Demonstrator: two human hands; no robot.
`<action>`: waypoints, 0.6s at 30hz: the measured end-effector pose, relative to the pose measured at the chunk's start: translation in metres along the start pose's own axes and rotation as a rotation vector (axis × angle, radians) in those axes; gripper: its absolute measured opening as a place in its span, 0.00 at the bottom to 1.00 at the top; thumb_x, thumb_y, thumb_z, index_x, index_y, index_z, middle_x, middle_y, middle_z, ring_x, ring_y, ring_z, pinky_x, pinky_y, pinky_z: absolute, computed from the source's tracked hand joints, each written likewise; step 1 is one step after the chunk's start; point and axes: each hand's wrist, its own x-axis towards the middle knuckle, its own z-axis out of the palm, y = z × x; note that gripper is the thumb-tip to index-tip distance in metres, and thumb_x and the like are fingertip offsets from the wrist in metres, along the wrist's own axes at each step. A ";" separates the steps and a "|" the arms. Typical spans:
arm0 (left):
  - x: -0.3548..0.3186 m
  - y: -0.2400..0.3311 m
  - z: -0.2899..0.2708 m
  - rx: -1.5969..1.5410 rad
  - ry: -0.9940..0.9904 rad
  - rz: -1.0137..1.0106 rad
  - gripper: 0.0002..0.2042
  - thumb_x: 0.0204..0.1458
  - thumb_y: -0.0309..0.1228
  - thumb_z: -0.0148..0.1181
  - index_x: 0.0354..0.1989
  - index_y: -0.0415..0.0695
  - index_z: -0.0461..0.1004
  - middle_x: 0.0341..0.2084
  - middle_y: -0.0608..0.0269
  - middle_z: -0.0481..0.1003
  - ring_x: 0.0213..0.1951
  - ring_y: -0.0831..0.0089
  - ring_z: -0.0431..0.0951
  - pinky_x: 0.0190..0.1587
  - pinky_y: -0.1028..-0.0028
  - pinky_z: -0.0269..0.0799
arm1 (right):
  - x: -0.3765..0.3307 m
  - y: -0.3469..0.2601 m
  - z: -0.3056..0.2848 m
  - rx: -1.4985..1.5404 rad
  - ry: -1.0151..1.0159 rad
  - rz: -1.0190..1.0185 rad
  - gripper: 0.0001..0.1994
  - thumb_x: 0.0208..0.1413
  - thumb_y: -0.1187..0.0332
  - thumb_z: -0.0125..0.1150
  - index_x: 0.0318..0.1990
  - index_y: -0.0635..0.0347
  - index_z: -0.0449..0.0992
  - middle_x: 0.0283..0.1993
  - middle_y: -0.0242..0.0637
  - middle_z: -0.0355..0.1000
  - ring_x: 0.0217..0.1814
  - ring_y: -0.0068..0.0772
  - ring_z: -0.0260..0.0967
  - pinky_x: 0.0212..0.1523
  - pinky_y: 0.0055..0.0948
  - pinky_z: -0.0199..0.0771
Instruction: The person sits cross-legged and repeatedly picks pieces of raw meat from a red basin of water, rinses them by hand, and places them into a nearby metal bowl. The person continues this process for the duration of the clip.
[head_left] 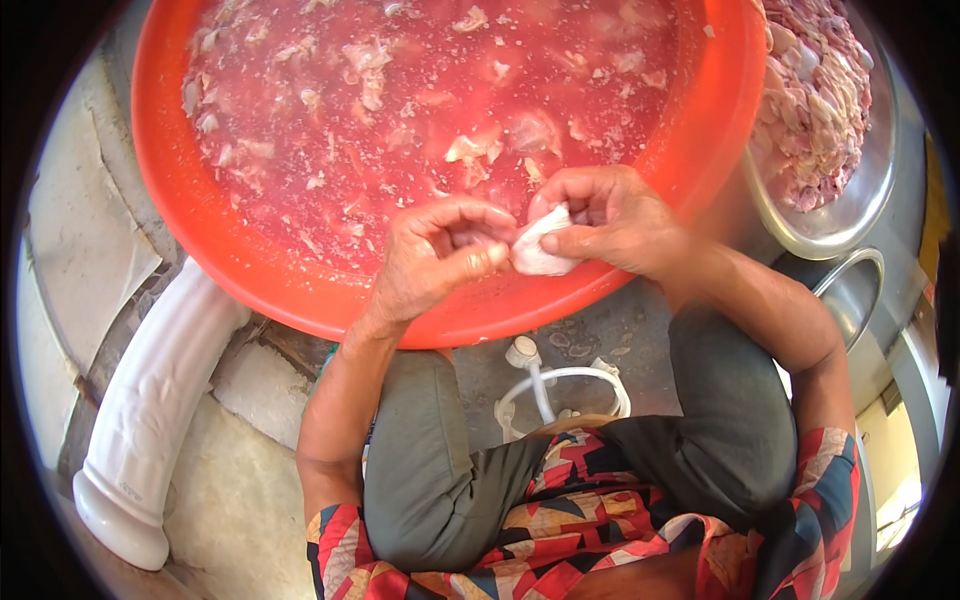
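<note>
A white moulded pedestal (pixel 165 420) lies on the ground to the near left of the red basin (pixel 470 325), which is the widest thing here and holds cloudy reddish water with many pale pieces (pixel 370 65) floating in it. Over the basin's near side is the left hand (pixel 445 250), its fingers curled and its thumb brought toward them, the tips right at the edge of a small white piece (pixel 543 243); whether they grip it I cannot tell. That white piece is above the basin's near rim, between the two hands. The right hand (pixel 610 225) pinches it between thumb and bent fingers, also over the basin's near rim. Below, just in front of the basin, lies a looped white tube (pixel 570 371). Right of the basin, a metal bowl (pixel 830 240) carries a heap of pinkish, pale meat pieces (pixel 815 110), and a smaller metal vessel (pixel 855 295) stands nearer the person, partly hidden by the right forearm.
</note>
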 end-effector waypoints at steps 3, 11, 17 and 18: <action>0.014 -0.009 -0.014 0.459 0.221 0.224 0.11 0.44 0.25 0.62 0.38 0.40 0.74 0.28 0.65 0.74 0.24 0.81 0.73 0.25 0.80 0.69 | -0.021 -0.032 -0.008 -0.085 0.079 -0.092 0.10 0.49 0.75 0.58 0.40 0.65 0.70 0.35 0.36 0.73 0.37 0.25 0.72 0.40 0.24 0.73; 0.054 -0.011 -0.026 1.279 0.471 0.384 0.10 0.41 0.30 0.59 0.34 0.44 0.73 0.26 0.61 0.71 0.26 0.67 0.73 0.28 0.67 0.69 | -0.134 -0.080 -0.110 -0.983 1.150 -0.555 0.17 0.51 0.71 0.58 0.50 0.61 0.69 0.50 0.40 0.69 0.52 0.30 0.67 0.52 0.31 0.68; 0.048 -0.007 -0.028 1.251 0.436 0.295 0.06 0.43 0.29 0.59 0.30 0.43 0.73 0.25 0.62 0.72 0.26 0.71 0.74 0.28 0.71 0.68 | -0.111 -0.057 -0.101 -1.068 0.965 -0.777 0.18 0.51 0.78 0.57 0.51 0.60 0.69 0.52 0.37 0.68 0.54 0.29 0.64 0.49 0.27 0.67; 0.045 -0.008 -0.026 1.164 0.435 0.314 0.05 0.42 0.28 0.58 0.28 0.43 0.73 0.25 0.62 0.72 0.28 0.70 0.74 0.29 0.70 0.68 | -0.098 -0.052 -0.085 -0.781 0.794 -0.724 0.17 0.50 0.80 0.55 0.50 0.62 0.69 0.50 0.38 0.69 0.51 0.28 0.66 0.47 0.25 0.68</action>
